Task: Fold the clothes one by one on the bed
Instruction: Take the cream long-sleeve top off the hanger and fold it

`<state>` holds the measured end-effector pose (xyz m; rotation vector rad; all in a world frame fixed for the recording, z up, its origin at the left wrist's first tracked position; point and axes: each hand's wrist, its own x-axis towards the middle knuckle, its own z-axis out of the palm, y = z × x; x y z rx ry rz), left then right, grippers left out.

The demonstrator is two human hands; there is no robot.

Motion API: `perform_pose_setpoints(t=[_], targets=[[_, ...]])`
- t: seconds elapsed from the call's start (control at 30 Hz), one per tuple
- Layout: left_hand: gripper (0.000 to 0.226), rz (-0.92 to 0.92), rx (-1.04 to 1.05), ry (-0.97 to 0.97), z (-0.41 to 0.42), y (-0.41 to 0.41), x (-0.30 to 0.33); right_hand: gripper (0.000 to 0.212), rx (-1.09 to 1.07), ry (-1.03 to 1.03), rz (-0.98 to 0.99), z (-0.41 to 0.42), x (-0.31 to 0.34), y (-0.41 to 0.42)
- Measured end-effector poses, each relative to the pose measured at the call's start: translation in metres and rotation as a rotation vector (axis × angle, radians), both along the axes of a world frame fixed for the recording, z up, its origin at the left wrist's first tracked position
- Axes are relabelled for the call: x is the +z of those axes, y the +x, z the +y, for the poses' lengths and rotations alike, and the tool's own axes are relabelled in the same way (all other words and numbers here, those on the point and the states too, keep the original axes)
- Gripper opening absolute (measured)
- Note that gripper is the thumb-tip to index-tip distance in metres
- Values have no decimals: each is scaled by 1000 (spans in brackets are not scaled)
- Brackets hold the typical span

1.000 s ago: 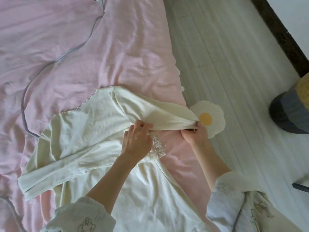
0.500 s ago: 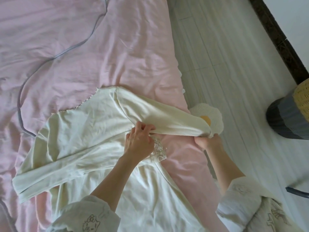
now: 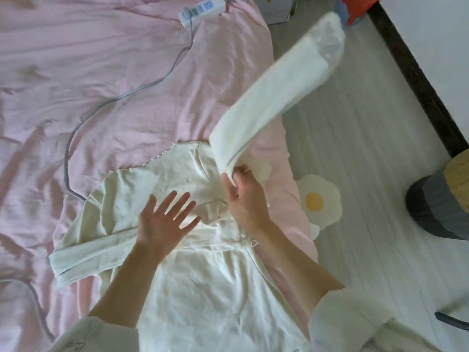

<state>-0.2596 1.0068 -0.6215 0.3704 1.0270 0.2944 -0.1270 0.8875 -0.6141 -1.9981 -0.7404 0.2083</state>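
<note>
A cream long-sleeved garment (image 3: 203,288) lies spread on the pink bedsheet (image 3: 101,85). Its left sleeve (image 3: 83,255) is folded across the body. My left hand (image 3: 165,219) rests flat on the chest of the garment with fingers spread. My right hand (image 3: 243,196) grips the right sleeve (image 3: 279,90) near the shoulder. That sleeve stands lifted and blurred in the air, its lace cuff up at the top right over the floor.
A white power strip (image 3: 203,10) with a grey cable (image 3: 76,138) lies on the bed's far side. The bed edge runs down the right. On the pale floor are an egg-shaped mat (image 3: 322,199) and a grey-and-yellow basket (image 3: 441,204).
My right hand let go of the sleeve's cuff and moved in to grip it near the shoulder, flinging the sleeve upward. My left hand released its pinch and opened flat on the garment.
</note>
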Motion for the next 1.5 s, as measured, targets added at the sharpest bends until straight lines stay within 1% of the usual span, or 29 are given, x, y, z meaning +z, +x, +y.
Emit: perform_pose_setpoints(t=[0.03, 0.1, 0.13, 0.17, 0.23, 0.3, 0.4, 0.47, 0.53, 0.57, 0.63, 0.67, 0.7, 0.73, 0.77, 0.8, 0.83, 0.9, 0.93, 1.0, 1.1, 1.13, 1.17, 1.23, 1.27, 1.33, 1.4, 1.5], targets=[[53, -39, 101, -31, 6, -14, 0, 23, 154, -119, -62, -1, -13, -17], [58, -84, 316, -58, 22, -49, 1, 26, 374, -378, -143, -9, -40, -43], [60, -84, 401, -61, 28, -65, -1, 29, 436, -492, -191, -14, -51, -51], [59, -79, 462, -70, 32, -78, -2, 30, 452, -552, -249, -18, -58, -57], [58, -51, 500, -79, 33, -101, -6, 37, 417, -554, -315, -19, -64, -63], [61, -47, 518, -74, 27, -115, -10, 47, 382, -547, -354, -19, -64, -64], [65, -56, 627, -71, 21, -131, -15, 55, 416, -589, -441, -24, -63, -69], [60, -93, 663, -22, 23, -139, -10, 58, 419, -617, -446, -28, -63, -69], [59, -129, 641, 40, 27, -150, -1, 59, 394, -622, -423, -28, -62, -73], [64, -137, 626, 64, 29, -156, 3, 57, 370, -623, -421, -27, -61, -75], [87, -104, 564, 77, 34, -173, 3, 47, 310, -644, -450, -23, -57, -80], [86, -40, 476, 88, 33, -182, 3, 44, 287, -654, -464, -20, -56, -84], [72, 60, 355, 97, 30, -188, -1, 42, 271, -665, -466, -19, -55, -86], [54, 164, 243, 96, 25, -196, -4, 43, 269, -674, -465, -19, -54, -89], [43, 233, 151, 86, 20, -201, -5, 45, 272, -677, -468, -21, -55, -92], [42, 287, 68, 72, 16, -205, -6, 48, 277, -675, -471, -24, -57, -94], [37, 310, 5, 81, 12, -209, -5, 51, 287, -662, -470, -28, -58, -97], [14, 346, -89, 164, 7, -210, -2, 51, 295, -623, -474, -35, -60, -100], [6, 394, -123, 221, 7, -211, -3, 48, 287, -604, -477, -36, -61, -100], [10, 483, -122, 321, 8, -210, -1, 39, 257, -586, -481, -37, -59, -101], [21, 469, 17, 389, 14, -211, 12, 31, 230, -589, -525, -31, -52, -106], [23, 504, 56, 414, 17, -214, 15, 31, 227, -597, -533, -30, -51, -108], [23, 576, 73, 442, 19, -220, 15, 32, 222, -607, -535, -29, -50, -110], [19, 718, 25, 481, 19, -232, 8, 33, 203, -650, -538, -28, -52, -114], [16, 755, 1, 474, 17, -235, 5, 34, 199, -676, -547, -28, -54, -116], [27, 774, 1, 411, 11, -238, -3, 39, 210, -702, -569, -29, -58, -120], [37, 804, 8, 409, 7, -239, -10, 42, 247, -668, -606, -28, -63, -126], [34, 862, -55, 482, 5, -239, -16, 43, 306, -621, -653, -22, -67, -133]])
